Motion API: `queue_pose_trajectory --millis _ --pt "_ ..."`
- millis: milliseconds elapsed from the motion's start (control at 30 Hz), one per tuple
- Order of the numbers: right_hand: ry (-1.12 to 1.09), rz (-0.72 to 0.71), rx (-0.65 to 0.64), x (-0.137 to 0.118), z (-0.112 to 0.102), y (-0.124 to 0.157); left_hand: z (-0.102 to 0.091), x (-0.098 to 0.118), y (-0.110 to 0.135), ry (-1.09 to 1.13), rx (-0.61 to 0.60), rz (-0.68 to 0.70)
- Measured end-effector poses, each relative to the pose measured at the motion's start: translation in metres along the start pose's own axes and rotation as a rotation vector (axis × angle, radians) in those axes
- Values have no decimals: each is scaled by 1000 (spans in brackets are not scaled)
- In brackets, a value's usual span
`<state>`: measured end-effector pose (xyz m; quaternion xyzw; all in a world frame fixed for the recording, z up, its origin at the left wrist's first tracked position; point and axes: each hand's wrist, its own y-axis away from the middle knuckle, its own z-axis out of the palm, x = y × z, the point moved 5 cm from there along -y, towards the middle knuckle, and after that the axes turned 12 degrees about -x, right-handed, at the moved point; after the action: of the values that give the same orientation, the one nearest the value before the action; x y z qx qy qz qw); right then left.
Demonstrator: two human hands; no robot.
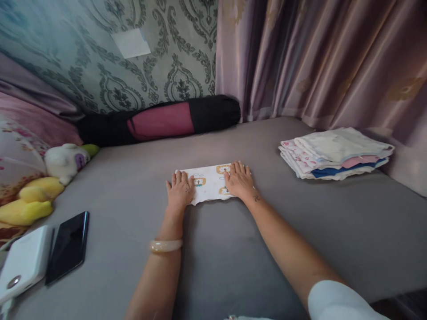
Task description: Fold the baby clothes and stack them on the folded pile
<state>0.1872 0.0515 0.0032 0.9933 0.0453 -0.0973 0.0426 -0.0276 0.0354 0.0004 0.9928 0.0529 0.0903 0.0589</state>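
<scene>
A white cloth (210,184) with small orange and green printed figures lies folded into a flat rectangle on the grey bed sheet (220,249). On its left end my left hand (180,190) rests palm down, fingers stretched out. My right hand (239,180) lies flat over the right end, its fingers also extended. Both hands press on the cloth from above without gripping it. The parts of the cloth beneath the palms are hidden.
Folded cloths form a stack (336,153) at the right. A phone (68,246) and a white power bank (25,262) lie at the left, near plush toys (65,162). A long black and maroon bag (160,120) runs along the wall, beside pink curtains (316,58).
</scene>
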Motion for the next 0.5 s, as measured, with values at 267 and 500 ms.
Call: queue_pose_trajectory --millis 267,500 --pt "-13 47 -28 12 -8 -3 -8 -10 -2 31 40 -7" --pt "12 90 -46 17 -4 -4 -2 -15 -4 121 -66 -71"
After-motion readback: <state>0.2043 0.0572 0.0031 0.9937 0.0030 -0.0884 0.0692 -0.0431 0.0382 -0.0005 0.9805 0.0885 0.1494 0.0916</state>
